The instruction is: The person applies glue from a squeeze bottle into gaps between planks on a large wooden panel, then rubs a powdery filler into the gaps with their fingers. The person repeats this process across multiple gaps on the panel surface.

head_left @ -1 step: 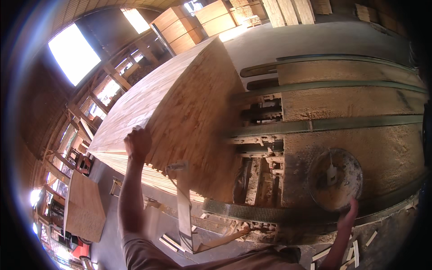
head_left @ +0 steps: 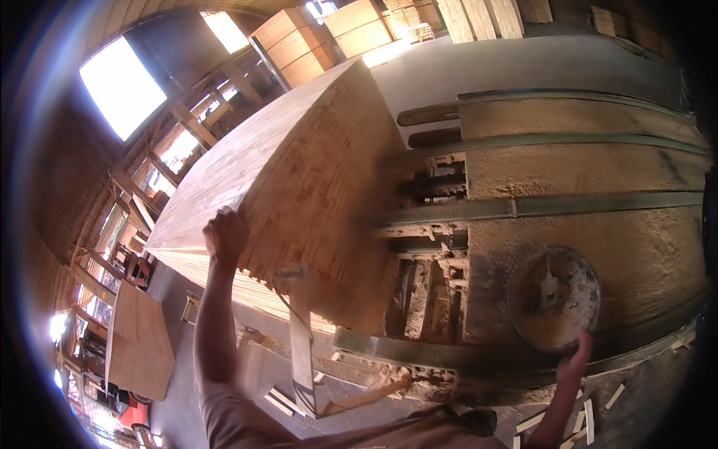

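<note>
Board stack (head_left: 321,187), centre: my left hand (head_left: 226,233) curls closed on its edge, perhaps for steadying. Right hand (head_left: 574,361), lower right: I can't tell its grip.

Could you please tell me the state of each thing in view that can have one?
Left grip: fingers curled at the edge of the wooden stack; firmness unclear.
Wooden stack: piled in layers.
Right grip: at the near rim of the round disc; contact unclear.
Round disc: smudged.
Green belts: dusty; running or stopped, unclear.
Bed between belts: coated with sawdust.
Wood strips: loose, scattered.
</note>
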Demonstrator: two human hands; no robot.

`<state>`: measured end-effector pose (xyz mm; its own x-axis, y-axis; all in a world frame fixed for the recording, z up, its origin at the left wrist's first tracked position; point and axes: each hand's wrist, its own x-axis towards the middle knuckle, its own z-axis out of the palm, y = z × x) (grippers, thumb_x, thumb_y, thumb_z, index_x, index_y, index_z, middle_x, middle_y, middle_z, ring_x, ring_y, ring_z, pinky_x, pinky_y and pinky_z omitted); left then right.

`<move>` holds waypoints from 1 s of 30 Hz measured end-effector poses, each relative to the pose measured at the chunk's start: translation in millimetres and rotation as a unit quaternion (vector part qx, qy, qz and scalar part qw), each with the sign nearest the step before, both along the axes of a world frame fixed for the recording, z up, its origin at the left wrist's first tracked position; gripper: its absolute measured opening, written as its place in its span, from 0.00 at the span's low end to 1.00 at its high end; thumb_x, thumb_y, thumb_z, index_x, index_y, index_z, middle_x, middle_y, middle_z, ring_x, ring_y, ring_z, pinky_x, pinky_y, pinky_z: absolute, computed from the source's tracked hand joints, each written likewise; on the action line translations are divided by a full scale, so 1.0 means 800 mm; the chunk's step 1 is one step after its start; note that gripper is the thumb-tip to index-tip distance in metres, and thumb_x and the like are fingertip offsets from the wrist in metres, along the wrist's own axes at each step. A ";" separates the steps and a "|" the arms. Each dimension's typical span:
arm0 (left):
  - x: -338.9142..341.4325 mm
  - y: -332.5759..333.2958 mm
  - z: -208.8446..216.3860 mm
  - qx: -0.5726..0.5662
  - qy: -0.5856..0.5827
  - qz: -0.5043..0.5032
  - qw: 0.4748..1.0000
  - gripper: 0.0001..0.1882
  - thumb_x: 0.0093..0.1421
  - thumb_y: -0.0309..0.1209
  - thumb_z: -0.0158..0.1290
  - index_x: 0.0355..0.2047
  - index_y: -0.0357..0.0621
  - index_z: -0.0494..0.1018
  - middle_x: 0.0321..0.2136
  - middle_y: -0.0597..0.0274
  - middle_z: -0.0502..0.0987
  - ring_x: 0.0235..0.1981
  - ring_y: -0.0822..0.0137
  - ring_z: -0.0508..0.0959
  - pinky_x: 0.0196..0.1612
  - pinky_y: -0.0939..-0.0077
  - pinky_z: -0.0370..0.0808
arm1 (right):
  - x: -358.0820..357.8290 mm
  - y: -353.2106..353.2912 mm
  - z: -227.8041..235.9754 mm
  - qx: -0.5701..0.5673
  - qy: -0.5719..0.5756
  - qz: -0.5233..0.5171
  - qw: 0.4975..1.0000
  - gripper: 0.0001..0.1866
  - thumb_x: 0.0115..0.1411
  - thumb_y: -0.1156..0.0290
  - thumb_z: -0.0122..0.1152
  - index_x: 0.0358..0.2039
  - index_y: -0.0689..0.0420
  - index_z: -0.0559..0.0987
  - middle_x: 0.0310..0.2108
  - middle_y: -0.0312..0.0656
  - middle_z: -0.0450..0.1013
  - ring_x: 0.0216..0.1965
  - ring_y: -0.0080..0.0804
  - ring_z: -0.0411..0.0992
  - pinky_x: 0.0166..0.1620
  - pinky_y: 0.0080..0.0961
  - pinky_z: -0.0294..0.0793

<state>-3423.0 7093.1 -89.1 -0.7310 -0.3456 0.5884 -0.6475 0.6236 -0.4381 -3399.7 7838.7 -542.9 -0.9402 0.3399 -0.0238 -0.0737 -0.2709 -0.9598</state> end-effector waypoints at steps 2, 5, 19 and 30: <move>-0.005 -0.005 -0.008 -0.016 0.008 0.023 1.000 0.30 0.79 0.51 0.42 0.39 0.37 0.81 0.39 0.40 0.86 0.42 0.40 0.88 0.49 0.43 0.84 | -0.001 -0.005 0.005 -0.046 -0.003 -0.034 0.998 0.23 0.73 0.67 0.58 0.67 0.53 0.74 0.67 0.42 0.69 0.68 0.40 0.69 0.70 0.43 0.68; -0.011 -0.018 -0.008 0.041 0.015 0.036 0.998 0.30 0.79 0.52 0.42 0.44 0.35 0.80 0.41 0.38 0.86 0.45 0.36 0.87 0.52 0.42 0.82 | -0.008 -0.004 0.017 -0.044 0.050 -0.008 0.998 0.23 0.71 0.72 0.59 0.66 0.53 0.75 0.63 0.41 0.72 0.65 0.36 0.70 0.67 0.40 0.72; 0.146 -0.047 -0.029 0.354 0.226 -0.283 0.862 0.22 0.81 0.45 0.46 0.65 0.46 0.75 0.63 0.54 0.80 0.55 0.57 0.85 0.61 0.61 0.78 | -0.043 0.021 -0.037 0.067 0.082 0.079 0.991 0.30 0.73 0.66 0.58 0.74 0.49 0.68 0.75 0.47 0.58 0.75 0.49 0.58 0.61 0.54 0.80; 0.146 -0.054 0.021 0.299 0.153 -0.253 0.907 0.14 0.67 0.40 0.61 0.44 0.43 0.86 0.46 0.54 0.85 0.49 0.54 0.85 0.53 0.59 0.81 | -0.064 0.039 -0.033 -0.073 0.025 0.073 0.994 0.31 0.73 0.52 0.58 0.74 0.39 0.67 0.79 0.45 0.52 0.77 0.53 0.52 0.65 0.60 0.72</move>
<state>-3306.3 7050.2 -72.5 -0.7190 -0.3357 0.6085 -0.2460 0.9418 0.2290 -3451.0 7870.2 -569.7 -0.9806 0.1957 -0.0140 -0.0704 -0.4179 -0.9058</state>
